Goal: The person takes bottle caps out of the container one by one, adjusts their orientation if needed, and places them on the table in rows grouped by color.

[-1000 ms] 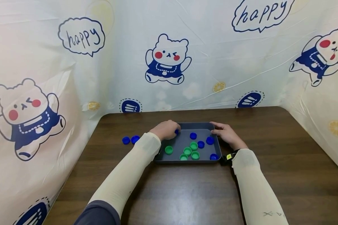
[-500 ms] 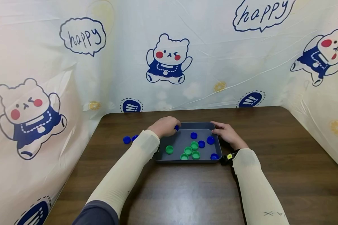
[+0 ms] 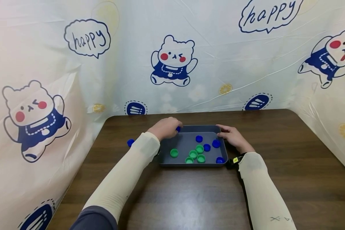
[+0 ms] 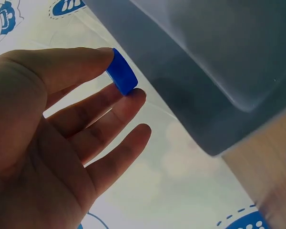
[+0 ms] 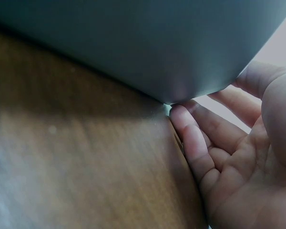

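Observation:
My left hand (image 3: 166,127) pinches a blue bottle cap (image 4: 122,75) between thumb and fingers, by the back left corner of the grey tray (image 3: 187,162). In the left wrist view the cap is tilted on edge beside the tray's outer wall, the other fingers loosely spread. My right hand (image 3: 235,138) holds the tray's back right corner, thumb at the rim and fingers behind it. Inside the tray lie several green bottle caps (image 3: 174,153), mostly toward the middle front. Several blue caps (image 3: 216,143) lie on its right side.
Left of the tray, another blue cap (image 3: 130,142) lies on the brown wooden table (image 3: 187,195), partly covered by the left sleeve (image 3: 126,171). A printed curtain (image 3: 210,48) hangs behind and along both sides of the table.
My left hand has risen and shifted left with the blue cap, from inside the tray to its back left edge. Its sleeve now hides one loose blue cap. The right hand stays put.

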{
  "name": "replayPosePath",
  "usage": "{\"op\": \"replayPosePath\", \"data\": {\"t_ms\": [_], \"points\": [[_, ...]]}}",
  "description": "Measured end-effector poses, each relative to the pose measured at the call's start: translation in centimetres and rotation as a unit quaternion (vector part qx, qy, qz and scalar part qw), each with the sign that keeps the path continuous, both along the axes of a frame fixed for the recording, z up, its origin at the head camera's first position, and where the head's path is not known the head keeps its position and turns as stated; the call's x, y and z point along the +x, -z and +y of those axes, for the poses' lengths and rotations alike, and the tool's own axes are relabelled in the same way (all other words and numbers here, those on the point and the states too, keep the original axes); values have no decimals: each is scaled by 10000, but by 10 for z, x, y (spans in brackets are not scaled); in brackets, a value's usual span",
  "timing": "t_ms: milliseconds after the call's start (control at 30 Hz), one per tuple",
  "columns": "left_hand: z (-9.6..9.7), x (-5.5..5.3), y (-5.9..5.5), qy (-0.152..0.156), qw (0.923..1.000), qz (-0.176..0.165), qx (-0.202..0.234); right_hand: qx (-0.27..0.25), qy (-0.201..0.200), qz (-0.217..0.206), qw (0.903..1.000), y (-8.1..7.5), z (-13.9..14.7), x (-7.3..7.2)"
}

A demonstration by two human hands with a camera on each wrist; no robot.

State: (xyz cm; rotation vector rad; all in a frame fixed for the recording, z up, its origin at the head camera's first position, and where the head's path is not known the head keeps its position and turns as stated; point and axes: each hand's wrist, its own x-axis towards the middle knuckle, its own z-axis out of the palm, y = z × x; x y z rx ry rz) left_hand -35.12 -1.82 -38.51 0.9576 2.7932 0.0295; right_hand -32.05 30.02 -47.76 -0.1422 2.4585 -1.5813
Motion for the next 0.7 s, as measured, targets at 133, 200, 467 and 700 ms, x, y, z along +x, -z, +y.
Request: {"op": "replayPosePath", "data": {"t_ms": [133,200,467,700], "points": [[-3,0,-1,14,10000,47,-73,14,-19,-31,10000,0,0,0],[-5,1,-2,-40,10000,28,-78,12,1,-34,10000,-1,0,0],[-11,5,-5,-177,9998,37,-122,26,31,-39,10000,-1,1,1],[-20,10,-7,-222,9997,84,-96,82,-28,-17,10000,-1,-1,1]]}}
